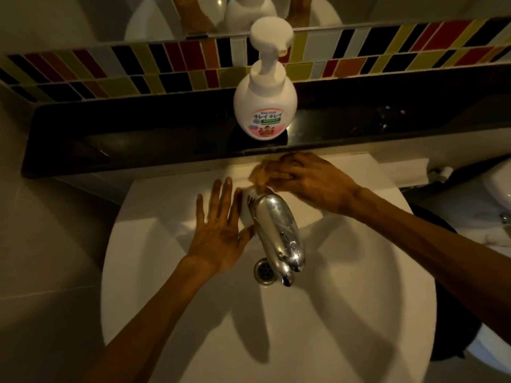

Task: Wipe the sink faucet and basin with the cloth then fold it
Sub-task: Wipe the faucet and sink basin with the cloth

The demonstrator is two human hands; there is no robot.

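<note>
There is just one view, from a camera on the person's head. It looks almost straight down, close over the white sink. The faucet sits near the middle. The colored tile strip runs along the wall at 12 o'clock. Both arms reach in from 6 o'clock.

Soap bottle on the ledge behind the sink — faucet over the drain.
</note>
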